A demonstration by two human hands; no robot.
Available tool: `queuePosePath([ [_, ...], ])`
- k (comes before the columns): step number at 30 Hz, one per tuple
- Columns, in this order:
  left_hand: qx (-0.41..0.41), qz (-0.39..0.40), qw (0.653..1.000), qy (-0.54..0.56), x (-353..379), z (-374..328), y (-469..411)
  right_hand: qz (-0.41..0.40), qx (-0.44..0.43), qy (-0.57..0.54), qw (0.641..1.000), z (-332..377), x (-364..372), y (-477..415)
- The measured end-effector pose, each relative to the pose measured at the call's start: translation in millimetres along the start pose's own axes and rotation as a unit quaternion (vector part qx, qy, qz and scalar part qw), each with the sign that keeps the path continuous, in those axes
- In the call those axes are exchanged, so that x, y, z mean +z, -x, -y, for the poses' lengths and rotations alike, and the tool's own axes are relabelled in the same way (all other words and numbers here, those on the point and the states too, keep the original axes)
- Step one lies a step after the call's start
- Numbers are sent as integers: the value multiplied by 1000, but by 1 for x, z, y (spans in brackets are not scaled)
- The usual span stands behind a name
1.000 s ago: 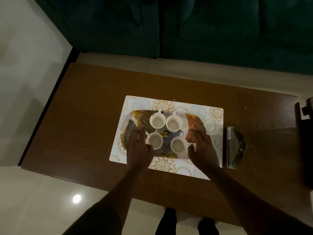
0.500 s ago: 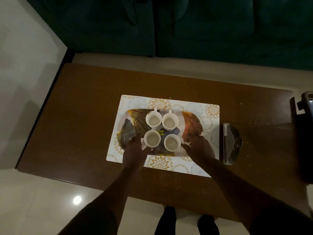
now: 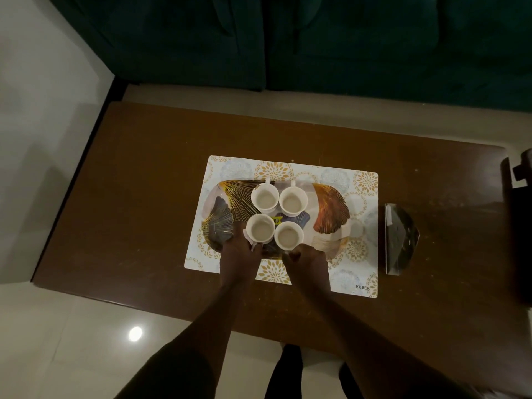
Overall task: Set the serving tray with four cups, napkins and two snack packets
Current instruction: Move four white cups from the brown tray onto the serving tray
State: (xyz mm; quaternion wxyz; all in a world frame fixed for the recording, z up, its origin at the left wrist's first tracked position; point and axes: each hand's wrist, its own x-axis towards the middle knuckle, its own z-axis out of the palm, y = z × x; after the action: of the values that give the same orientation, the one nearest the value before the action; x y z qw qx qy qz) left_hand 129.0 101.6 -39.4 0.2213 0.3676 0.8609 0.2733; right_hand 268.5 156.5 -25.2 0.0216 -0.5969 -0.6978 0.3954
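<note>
The oval serving tray [image 3: 331,214], printed with gold and grey leaves, lies on a patterned placemat [image 3: 365,182]. Several white cups stand close together in the tray's middle: two at the back [image 3: 264,198] [image 3: 293,200] and two at the front. My left hand [image 3: 239,256] is at the near side of the front left cup [image 3: 260,228], fingers closed at its handle. Fist-like, my right hand [image 3: 308,262] grips the near edge of the front right cup [image 3: 288,236]. A dark shiny packet [image 3: 400,240] lies on the table right of the mat.
The brown table [image 3: 144,197] stands on a pale tiled floor, with a dark teal sofa [image 3: 316,38] beyond its far edge. A dark object [image 3: 518,226] sits at the table's right end. My feet are at the near edge.
Both hands left the tray's two ends and came inward to the two front cups. The front cups now sit tighter against the back pair.
</note>
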Motion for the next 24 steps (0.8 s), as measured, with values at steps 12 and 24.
queuePosePath([
  [12,9,19,999,29,-1,1,0,-37,-9,-4,999,-2,0,-2],
  [24,20,42,999,22,-2,-1,-9,-59,-21,-42,997,-3,0,-6],
])
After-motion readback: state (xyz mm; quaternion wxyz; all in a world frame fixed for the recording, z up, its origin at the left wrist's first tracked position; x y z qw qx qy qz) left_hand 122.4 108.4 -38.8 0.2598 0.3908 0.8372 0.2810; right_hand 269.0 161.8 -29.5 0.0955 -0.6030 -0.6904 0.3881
